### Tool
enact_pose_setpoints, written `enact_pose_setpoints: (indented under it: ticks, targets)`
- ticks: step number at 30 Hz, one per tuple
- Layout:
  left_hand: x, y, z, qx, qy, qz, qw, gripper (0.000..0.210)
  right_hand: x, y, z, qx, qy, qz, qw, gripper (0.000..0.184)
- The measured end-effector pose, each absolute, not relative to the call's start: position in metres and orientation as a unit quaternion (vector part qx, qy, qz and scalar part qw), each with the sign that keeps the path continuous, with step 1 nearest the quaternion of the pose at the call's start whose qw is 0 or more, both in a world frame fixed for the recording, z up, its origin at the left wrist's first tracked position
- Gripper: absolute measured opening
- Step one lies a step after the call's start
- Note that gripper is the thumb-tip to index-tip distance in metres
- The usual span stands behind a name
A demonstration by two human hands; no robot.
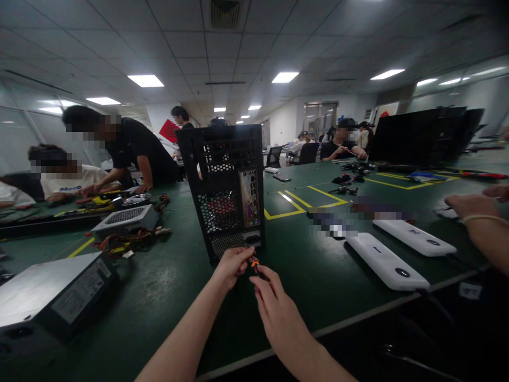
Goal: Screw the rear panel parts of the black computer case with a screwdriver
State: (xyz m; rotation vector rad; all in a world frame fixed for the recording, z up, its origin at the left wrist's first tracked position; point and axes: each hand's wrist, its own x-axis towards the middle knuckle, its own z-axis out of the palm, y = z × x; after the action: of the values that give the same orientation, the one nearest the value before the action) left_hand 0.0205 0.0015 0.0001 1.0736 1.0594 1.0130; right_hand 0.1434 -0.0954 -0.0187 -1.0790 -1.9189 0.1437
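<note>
A black computer tower case (222, 201) stands upright on the green table with its rear panel towards me. In my right hand (276, 305) is a small screwdriver (255, 263) with an orange and black handle, held between thumb and fingers. The screwdriver points at the lower rear of the case, near the power supply socket. My left hand (233, 265) is closed in a pinch beside the screwdriver's tip, close to the case's bottom edge. What those left fingertips hold is too small to make out.
On the left lie a large power supply unit (51, 297) and another power supply (125, 220) with bundled cables. Two white devices (387, 260) sit at the right, near another person's hand (477, 212). Monitors (421, 138) stand beyond. People work around the table (159, 297).
</note>
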Motion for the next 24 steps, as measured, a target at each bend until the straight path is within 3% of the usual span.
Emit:
enact_pose_setpoints:
  ticks: [3,5,8,14,20,24]
  targets:
    - [0.018,0.002,-0.001,0.474,0.45,0.437,0.618,0.034,0.143,-0.089,-0.018,-0.476,-0.781,-0.115,0.388,0.026]
    - [0.016,0.002,-0.002,0.479,0.436,0.44,0.622,0.034,0.144,-0.086,-0.011,-0.498,-0.771,-0.154,0.367,0.021]
    - [0.013,0.002,-0.004,0.482,0.424,0.448,0.623,0.03,0.143,-0.088,-0.004,-0.505,-0.778,-0.136,0.348,0.018]
    - [0.012,0.002,-0.001,0.459,0.452,0.438,0.627,0.026,0.139,-0.09,-0.014,-0.45,-0.81,-0.142,0.348,0.03]
    - [0.015,0.002,0.001,0.466,0.434,0.435,0.636,0.026,0.148,-0.087,0.0,-0.503,-0.795,-0.102,0.323,0.02]
    - [0.014,0.005,-0.003,0.461,0.44,0.435,0.636,0.027,0.147,-0.092,-0.005,-0.453,-0.822,-0.125,0.321,0.029]
